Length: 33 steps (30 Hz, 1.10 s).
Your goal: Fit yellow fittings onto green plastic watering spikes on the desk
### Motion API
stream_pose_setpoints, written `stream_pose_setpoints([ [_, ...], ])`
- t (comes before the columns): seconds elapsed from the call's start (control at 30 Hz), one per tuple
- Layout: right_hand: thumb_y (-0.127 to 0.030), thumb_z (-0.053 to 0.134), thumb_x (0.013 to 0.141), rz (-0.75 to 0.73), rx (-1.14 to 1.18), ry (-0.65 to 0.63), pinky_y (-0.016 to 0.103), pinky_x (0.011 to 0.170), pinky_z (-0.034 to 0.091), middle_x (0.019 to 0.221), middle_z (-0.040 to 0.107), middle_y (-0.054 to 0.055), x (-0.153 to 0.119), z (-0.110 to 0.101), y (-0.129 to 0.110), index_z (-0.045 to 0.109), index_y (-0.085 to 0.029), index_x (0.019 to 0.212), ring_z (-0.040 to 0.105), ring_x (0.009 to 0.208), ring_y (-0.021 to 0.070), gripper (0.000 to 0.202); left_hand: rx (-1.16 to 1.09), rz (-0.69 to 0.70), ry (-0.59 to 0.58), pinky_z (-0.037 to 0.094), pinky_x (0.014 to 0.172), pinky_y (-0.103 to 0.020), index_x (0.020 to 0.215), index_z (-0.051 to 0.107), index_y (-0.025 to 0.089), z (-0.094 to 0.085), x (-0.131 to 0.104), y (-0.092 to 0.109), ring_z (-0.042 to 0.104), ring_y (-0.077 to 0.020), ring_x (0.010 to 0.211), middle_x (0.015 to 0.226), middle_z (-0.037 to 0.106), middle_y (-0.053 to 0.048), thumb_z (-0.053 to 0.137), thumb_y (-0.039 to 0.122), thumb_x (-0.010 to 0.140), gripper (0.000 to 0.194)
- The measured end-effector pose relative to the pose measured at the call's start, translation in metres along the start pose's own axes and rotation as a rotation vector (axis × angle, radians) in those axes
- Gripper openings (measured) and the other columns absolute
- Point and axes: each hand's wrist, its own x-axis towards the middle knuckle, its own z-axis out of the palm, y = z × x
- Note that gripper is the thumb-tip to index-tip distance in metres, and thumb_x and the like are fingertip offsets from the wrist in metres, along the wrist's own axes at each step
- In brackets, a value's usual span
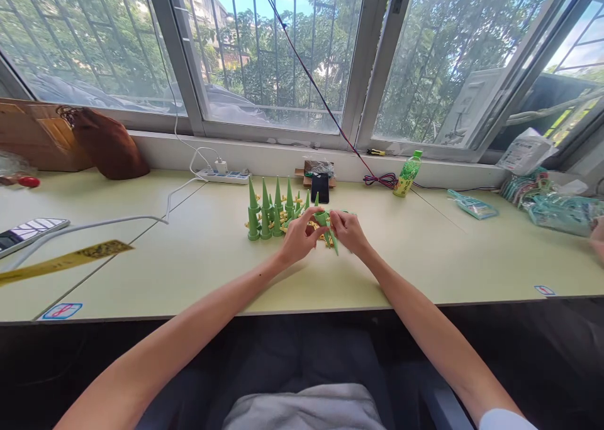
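Note:
My left hand (302, 234) is closed on a green cone piece (321, 219), its wide end up and its tip pointing down toward the table. My right hand (348, 232) pinches at the right side of the same piece; what lies between its fingertips is too small to make out. To the left of my hands, several green cones (253, 219) stand upright in rows with small yellow parts on them. More yellow pieces (329, 241) lie on the table beneath my hands.
Behind my hands lie a black phone (319, 188) and a small box (306, 173). A power strip (224, 176) with white cables is back left, a green bottle (408, 174) back right. Plastic bags (561, 210) lie far right; a person's hand (598, 236) shows at the right edge.

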Motion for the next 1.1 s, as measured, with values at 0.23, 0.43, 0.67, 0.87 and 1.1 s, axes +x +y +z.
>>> stream_pose_setpoints([
  [0.23,-0.076,0.039,0.089,0.044,0.139,-0.031,0.027,0.045,0.030,0.051,0.042,-0.001,0.001,0.003,0.004,0.039,-0.023,0.062,0.037,0.047,0.0124,0.060,0.074,0.099,0.039,0.038,0.046,-0.016,0.122,0.050,0.024,0.000,0.000,-0.004,0.047,-0.0011,0.042,0.093,0.061,0.001,0.061,0.027,0.091,0.034],
  [0.43,-0.075,0.039,0.090,0.036,0.152,0.030,0.027,0.046,0.030,0.052,0.041,-0.002,0.002,0.005,0.005,0.039,-0.023,0.062,0.038,0.049,0.0124,0.059,0.029,0.058,0.070,0.038,0.045,-0.015,0.123,0.046,0.024,0.002,0.001,-0.001,0.047,0.0006,0.041,0.102,0.060,-0.002,0.060,0.031,0.092,0.035],
  [0.67,-0.064,0.038,0.096,0.040,0.133,0.130,0.025,0.049,0.032,0.057,0.043,-0.004,0.002,0.004,0.006,0.042,-0.023,0.070,0.037,0.049,0.0109,0.049,-0.110,-0.048,0.078,0.038,0.040,-0.016,0.104,0.052,0.019,0.003,0.002,0.006,0.052,-0.0051,0.040,0.075,0.063,0.002,0.054,0.047,0.094,0.030],
  [0.87,-0.058,0.037,0.099,-0.031,0.056,0.061,0.025,0.053,0.033,0.058,0.043,-0.003,-0.001,0.002,-0.001,0.040,-0.022,0.070,0.038,0.053,0.0114,0.046,-0.321,-0.226,-0.017,0.038,0.034,-0.021,0.071,0.059,0.014,0.005,0.003,0.002,0.053,-0.0099,0.036,0.056,0.061,-0.002,0.036,0.071,0.093,0.065],
  [1.1,-0.057,0.039,0.098,-0.023,0.090,0.010,0.026,0.054,0.033,0.056,0.044,-0.004,-0.002,-0.001,-0.005,0.040,-0.023,0.069,0.038,0.053,0.0114,0.045,-0.457,-0.319,-0.166,0.042,0.036,-0.023,0.068,0.060,0.012,0.000,0.005,0.009,0.057,-0.0125,0.040,0.060,0.064,-0.007,0.044,0.076,0.087,0.069],
])
